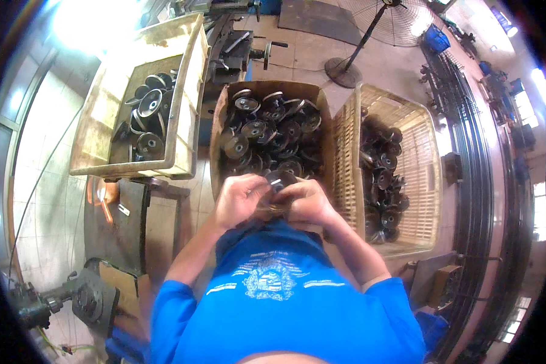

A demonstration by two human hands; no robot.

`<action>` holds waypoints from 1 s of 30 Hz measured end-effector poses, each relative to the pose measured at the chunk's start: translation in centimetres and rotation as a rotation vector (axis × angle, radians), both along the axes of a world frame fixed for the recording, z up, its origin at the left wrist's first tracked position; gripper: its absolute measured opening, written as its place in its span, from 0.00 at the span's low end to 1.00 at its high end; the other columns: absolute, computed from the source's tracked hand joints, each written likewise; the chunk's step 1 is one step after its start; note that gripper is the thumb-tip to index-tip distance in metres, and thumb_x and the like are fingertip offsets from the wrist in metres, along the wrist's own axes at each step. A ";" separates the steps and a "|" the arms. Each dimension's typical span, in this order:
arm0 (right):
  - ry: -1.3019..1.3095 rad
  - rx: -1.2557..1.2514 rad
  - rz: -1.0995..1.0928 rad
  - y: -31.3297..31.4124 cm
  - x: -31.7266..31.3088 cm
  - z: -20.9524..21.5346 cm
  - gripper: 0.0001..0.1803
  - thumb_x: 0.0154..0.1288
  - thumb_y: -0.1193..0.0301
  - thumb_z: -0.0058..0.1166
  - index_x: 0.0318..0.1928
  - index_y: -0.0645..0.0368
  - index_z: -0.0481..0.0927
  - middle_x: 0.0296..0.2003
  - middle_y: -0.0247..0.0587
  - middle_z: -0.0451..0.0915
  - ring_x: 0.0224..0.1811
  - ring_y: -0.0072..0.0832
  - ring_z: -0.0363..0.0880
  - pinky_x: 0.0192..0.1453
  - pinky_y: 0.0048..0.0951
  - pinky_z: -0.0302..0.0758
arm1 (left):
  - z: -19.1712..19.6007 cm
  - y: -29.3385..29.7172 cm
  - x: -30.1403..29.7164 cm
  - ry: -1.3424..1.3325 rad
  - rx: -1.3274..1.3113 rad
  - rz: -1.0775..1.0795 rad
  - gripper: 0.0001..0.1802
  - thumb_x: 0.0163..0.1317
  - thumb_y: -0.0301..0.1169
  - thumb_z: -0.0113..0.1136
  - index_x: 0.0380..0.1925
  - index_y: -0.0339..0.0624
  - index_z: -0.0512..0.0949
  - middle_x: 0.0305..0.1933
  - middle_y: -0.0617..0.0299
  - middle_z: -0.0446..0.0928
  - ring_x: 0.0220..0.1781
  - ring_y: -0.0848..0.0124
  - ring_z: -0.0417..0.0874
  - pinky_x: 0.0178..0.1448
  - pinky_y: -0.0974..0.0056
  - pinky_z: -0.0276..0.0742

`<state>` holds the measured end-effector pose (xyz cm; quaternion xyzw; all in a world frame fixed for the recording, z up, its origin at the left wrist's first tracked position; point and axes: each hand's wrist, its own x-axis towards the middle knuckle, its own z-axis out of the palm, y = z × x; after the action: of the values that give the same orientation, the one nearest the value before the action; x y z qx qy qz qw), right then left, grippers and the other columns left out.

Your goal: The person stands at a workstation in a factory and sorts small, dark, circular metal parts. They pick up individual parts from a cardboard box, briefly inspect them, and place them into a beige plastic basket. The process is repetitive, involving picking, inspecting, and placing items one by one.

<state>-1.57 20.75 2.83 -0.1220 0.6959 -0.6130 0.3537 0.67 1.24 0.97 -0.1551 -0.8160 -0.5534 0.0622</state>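
Note:
In front of my chest, at the near edge of a cardboard box [221, 161], I hold a dark, round metal wheel [280, 178]. My right hand [308, 201] is closed round its right side. At its left side is my left hand [241, 199], fingers pinched together; what is between them is too small to make out. A short bright strip shows at the wheel's middle, close to the left fingertips. Many similar dark flanged metal wheels [258, 129] lie heaped in the box just beyond my hands.
A pale plastic crate [185, 142] with several wheels stands at the left, above a dark bench [118, 233] carrying an orange-handled tool [107, 209]. On the right, a slatted cream crate [428, 182] holds more dark parts. Beyond are a standing fan [344, 73] and long metal bars [476, 158].

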 end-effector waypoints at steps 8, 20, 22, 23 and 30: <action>0.151 -0.061 -0.117 -1.1 0.4 -3.0 0.26 0.34 0.72 0.49 0.41 0.68 0.80 0.50 0.47 0.71 0.50 0.33 0.73 0.55 0.28 0.68 | 1.2 0.5 1.7 -0.061 -0.198 0.194 0.04 0.56 0.26 0.55 0.27 0.37 0.77 0.20 0.46 0.74 0.24 0.51 0.78 0.25 0.58 0.72; 0.376 -0.015 -0.158 -1.4 1.0 -4.8 0.27 0.33 0.75 0.50 0.43 0.66 0.79 0.54 0.55 0.69 0.57 0.42 0.69 0.60 0.31 0.65 | -1.8 1.5 0.9 -0.054 -0.173 0.250 0.06 0.56 0.27 0.53 0.24 0.36 0.75 0.20 0.44 0.73 0.25 0.47 0.77 0.27 0.53 0.70; 0.501 0.054 -0.162 -1.6 1.3 -5.0 0.27 0.34 0.75 0.52 0.44 0.65 0.79 0.54 0.60 0.67 0.57 0.46 0.69 0.60 0.34 0.67 | -1.9 1.7 0.9 -0.063 -0.115 0.261 0.06 0.55 0.26 0.53 0.23 0.35 0.74 0.20 0.43 0.72 0.25 0.47 0.76 0.27 0.53 0.70; 0.617 0.131 -0.153 -1.9 1.6 -5.1 0.27 0.34 0.75 0.52 0.44 0.64 0.78 0.55 0.63 0.66 0.56 0.49 0.69 0.59 0.35 0.67 | -2.0 1.8 0.9 -0.060 -0.100 0.261 0.06 0.55 0.25 0.53 0.22 0.34 0.74 0.20 0.43 0.72 0.25 0.46 0.76 0.26 0.53 0.69; 0.899 0.174 -0.056 -2.7 1.2 -6.4 0.25 0.35 0.74 0.54 0.42 0.64 0.78 0.57 0.71 0.59 0.48 0.59 0.72 0.52 0.43 0.72 | -4.2 1.2 0.4 -0.071 -0.132 0.272 0.05 0.57 0.24 0.53 0.26 0.32 0.75 0.17 0.50 0.73 0.16 0.70 0.73 0.21 0.65 0.65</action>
<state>-0.38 18.04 -3.52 -0.3268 0.8322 -0.4478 0.0088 1.10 2.45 -3.21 -0.0273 -0.8656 -0.4903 0.0974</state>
